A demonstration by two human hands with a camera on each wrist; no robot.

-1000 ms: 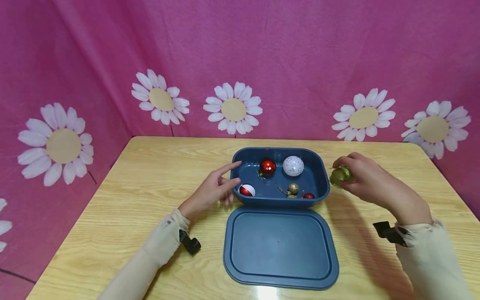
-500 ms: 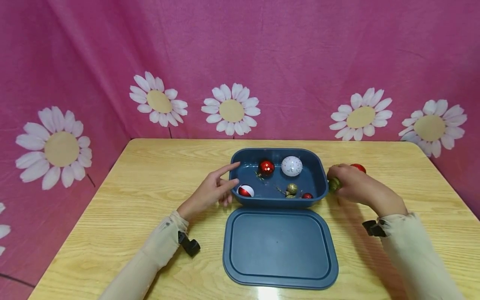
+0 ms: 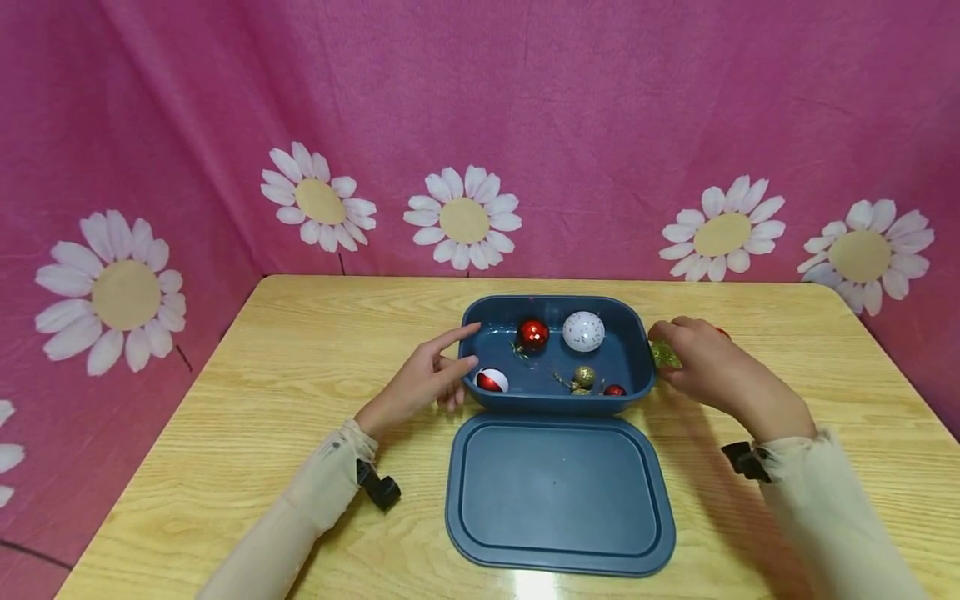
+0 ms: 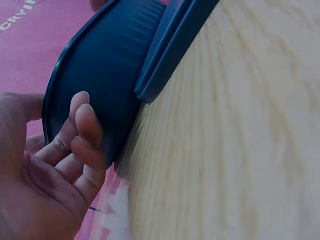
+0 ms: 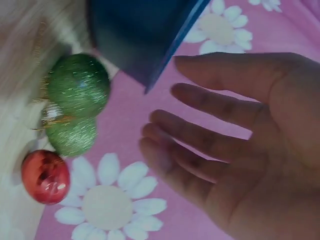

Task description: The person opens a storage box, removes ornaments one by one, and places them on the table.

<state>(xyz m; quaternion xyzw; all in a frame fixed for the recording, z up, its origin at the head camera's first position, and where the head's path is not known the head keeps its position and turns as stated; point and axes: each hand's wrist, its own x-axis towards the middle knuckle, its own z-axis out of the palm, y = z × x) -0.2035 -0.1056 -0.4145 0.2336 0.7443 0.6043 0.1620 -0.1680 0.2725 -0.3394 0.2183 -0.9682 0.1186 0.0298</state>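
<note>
A dark blue box [image 3: 558, 406] holds Christmas baubles: a shiny red bauble [image 3: 532, 335], a white speckled bauble [image 3: 583, 332], a red-and-white bauble [image 3: 492, 381], small gold baubles [image 3: 584, 377] and a small red one [image 3: 615, 391]. My left hand [image 3: 416, 387] touches the box's left rim with thumb and forefinger; its other fingers bend loosely outside. Right of the box, my right hand [image 3: 708, 367] hovers with relaxed fingers, holding nothing in the right wrist view. Two glittery green baubles [image 5: 78, 85] lie on the table beside it, with a red bauble [image 5: 45, 176] next to them.
A blue lid [image 3: 562, 496] lies flat on the wooden table [image 3: 337, 333], directly in front of the box. Behind the table hangs a pink cloth [image 3: 585, 108] with white daisies. Each wrist wears a black camera.
My right hand has lowered the green baubles to the table beside the box and let them go. The left hand stays at the rim.
</note>
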